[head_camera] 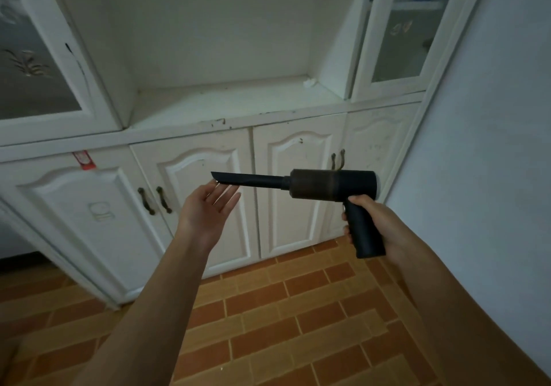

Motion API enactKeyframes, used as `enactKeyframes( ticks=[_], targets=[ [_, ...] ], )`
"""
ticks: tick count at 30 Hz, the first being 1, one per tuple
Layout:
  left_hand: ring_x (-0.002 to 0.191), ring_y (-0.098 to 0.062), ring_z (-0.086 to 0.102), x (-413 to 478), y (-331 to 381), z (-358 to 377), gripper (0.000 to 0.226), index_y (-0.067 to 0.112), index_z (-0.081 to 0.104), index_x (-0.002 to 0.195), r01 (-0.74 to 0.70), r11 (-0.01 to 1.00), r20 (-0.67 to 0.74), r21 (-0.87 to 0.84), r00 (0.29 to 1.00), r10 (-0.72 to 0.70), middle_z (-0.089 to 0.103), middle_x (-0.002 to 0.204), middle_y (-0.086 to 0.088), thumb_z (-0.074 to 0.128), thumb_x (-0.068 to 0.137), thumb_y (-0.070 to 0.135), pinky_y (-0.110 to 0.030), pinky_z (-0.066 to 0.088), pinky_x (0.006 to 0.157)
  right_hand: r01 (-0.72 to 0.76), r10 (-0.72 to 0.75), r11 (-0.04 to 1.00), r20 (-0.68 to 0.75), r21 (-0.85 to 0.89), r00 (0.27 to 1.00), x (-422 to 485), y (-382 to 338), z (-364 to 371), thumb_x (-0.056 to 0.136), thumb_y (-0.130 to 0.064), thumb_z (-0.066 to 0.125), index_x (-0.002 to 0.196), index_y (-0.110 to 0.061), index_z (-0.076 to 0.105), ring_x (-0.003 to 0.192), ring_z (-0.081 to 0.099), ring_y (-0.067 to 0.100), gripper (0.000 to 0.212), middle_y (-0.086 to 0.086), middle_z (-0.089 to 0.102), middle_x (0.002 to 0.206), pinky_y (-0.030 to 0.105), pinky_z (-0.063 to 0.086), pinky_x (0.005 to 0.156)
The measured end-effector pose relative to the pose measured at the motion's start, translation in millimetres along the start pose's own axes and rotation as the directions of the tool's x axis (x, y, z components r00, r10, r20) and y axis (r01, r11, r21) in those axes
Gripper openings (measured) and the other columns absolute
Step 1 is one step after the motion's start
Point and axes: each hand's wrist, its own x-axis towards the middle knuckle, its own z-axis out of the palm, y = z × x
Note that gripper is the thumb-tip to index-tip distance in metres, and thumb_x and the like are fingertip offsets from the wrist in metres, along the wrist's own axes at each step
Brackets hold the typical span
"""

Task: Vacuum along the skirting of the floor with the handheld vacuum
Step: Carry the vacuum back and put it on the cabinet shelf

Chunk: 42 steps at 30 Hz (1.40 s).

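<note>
Black and pistol-shaped, the handheld vacuum is held level in mid-air in front of the white cabinet, well above the brick-patterned floor. Its grip is wrapped by the right hand, the forearm stretched forward. The left hand is raised palm-up, fingers spread and holding nothing, its fingertips just under the tip of the crevice nozzle.

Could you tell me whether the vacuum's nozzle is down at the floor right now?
No, the right hand holds the handheld vacuum up level at cabinet-door height, its nozzle over the open left hand.
</note>
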Motion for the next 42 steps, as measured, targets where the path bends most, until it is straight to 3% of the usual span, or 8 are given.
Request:
enactKeyframes(
  ticks=[8, 11, 14, 19, 24, 30, 35, 42],
  targets=[
    [0.104, -0.029, 0.062, -15.8, 46.7, 6.8, 0.025, 0.001, 0.055, 0.108, -0.167, 0.985, -0.020, -0.046, 0.986, 0.167, 0.062, 0.113, -0.015, 0.032, 0.097, 0.003, -0.039, 0.048, 0.093, 0.171, -0.165, 0.983, 0.092, -0.063, 0.982, -1.8, -33.6, 37.6, 0.085, -0.029, 0.065, 0.100, -0.003, 0.064, 0.067, 0.064, 0.021, 0.031, 0.013, 0.068, 0.085, 0.032, 0.053, 0.058],
    [0.109, -0.030, 0.060, -21.3, 59.3, 8.1, 0.032, -0.001, 0.047, 0.125, -0.210, 0.975, -0.033, -0.070, 0.978, 0.208, 0.059, 0.121, -0.015, 0.031, 0.098, 0.005, -0.039, 0.047, 0.092, 0.214, -0.203, 0.975, 0.136, -0.065, 0.970, -4.7, -46.6, 47.6, 0.083, -0.031, 0.067, 0.103, -0.003, 0.064, 0.067, 0.065, 0.021, 0.034, 0.013, 0.069, 0.086, 0.033, 0.053, 0.059],
    [0.118, -0.034, 0.054, -28.3, 67.5, 15.2, 0.032, 0.001, 0.043, 0.127, -0.250, 0.964, -0.040, -0.096, 0.968, 0.247, 0.056, 0.122, -0.016, 0.028, 0.099, 0.006, -0.041, 0.045, 0.096, 0.257, -0.241, 0.963, 0.168, -0.084, 0.956, -7.9, -62.3, 53.4, 0.083, -0.032, 0.067, 0.104, -0.003, 0.064, 0.068, 0.066, 0.021, 0.036, 0.013, 0.069, 0.087, 0.033, 0.054, 0.061],
    [0.116, -0.036, 0.056, -31.8, 84.3, 37.1, 0.019, 0.004, 0.053, 0.101, -0.299, 0.951, -0.027, -0.081, 0.954, 0.297, 0.051, 0.133, -0.021, 0.035, 0.097, 0.002, -0.043, 0.042, 0.105, 0.329, -0.305, 0.937, 0.186, -0.116, 0.934, -11.9, -92.1, 59.2, 0.084, -0.032, 0.066, 0.104, -0.003, 0.063, 0.069, 0.066, 0.022, 0.036, 0.013, 0.070, 0.089, 0.032, 0.054, 0.060],
    [0.124, -0.035, 0.050, -30.7, 101.7, 64.0, 0.041, 0.000, 0.035, 0.140, -0.330, 0.940, 0.008, -0.086, 0.943, 0.332, 0.046, 0.138, -0.020, 0.036, 0.099, 0.006, -0.043, 0.039, 0.108, 0.359, -0.335, 0.928, 0.196, -0.103, 0.921, -14.6, -122.5, 64.1, 0.084, -0.032, 0.065, 0.101, -0.006, 0.061, 0.072, 0.067, 0.023, 0.032, 0.014, 0.070, 0.091, 0.032, 0.054, 0.060],
    [0.112, -0.031, 0.056, -22.2, 119.8, 87.5, 0.043, 0.005, 0.033, 0.142, -0.376, 0.925, 0.077, -0.051, 0.922, 0.379, 0.050, 0.127, -0.017, 0.034, 0.099, 0.003, -0.039, 0.045, 0.099, 0.364, -0.334, 0.925, 0.222, -0.108, 0.916, -10.9, -149.7, 69.1, 0.085, -0.028, 0.064, 0.106, -0.005, 0.058, 0.077, 0.063, 0.023, 0.031, 0.014, 0.065, 0.092, 0.034, 0.054, 0.063],
    [0.104, -0.026, 0.062, -11.1, 137.9, 97.8, 0.015, 0.006, 0.052, 0.095, -0.398, 0.918, 0.108, 0.003, 0.912, 0.395, 0.058, 0.117, -0.014, 0.039, 0.100, 0.008, -0.036, 0.047, 0.095, 0.426, -0.406, 0.901, 0.185, -0.083, 0.895, -2.7, -167.3, 80.8, 0.083, -0.027, 0.067, 0.104, -0.003, 0.059, 0.074, 0.064, 0.021, 0.032, 0.013, 0.065, 0.085, 0.033, 0.056, 0.061],
    [0.098, -0.024, 0.064, 32.3, 173.2, 117.8, 0.019, 0.007, 0.053, 0.087, -0.469, 0.883, 0.130, -0.011, 0.875, 0.466, 0.062, 0.102, -0.011, 0.040, 0.100, 0.007, -0.034, 0.051, 0.092, 0.550, -0.541, 0.831, 0.109, -0.081, 0.834, 29.0, -200.6, 110.7, 0.082, -0.028, 0.069, 0.097, -0.004, 0.061, 0.071, 0.067, 0.021, 0.030, 0.014, 0.069, 0.086, 0.027, 0.058, 0.059]
  ],
)
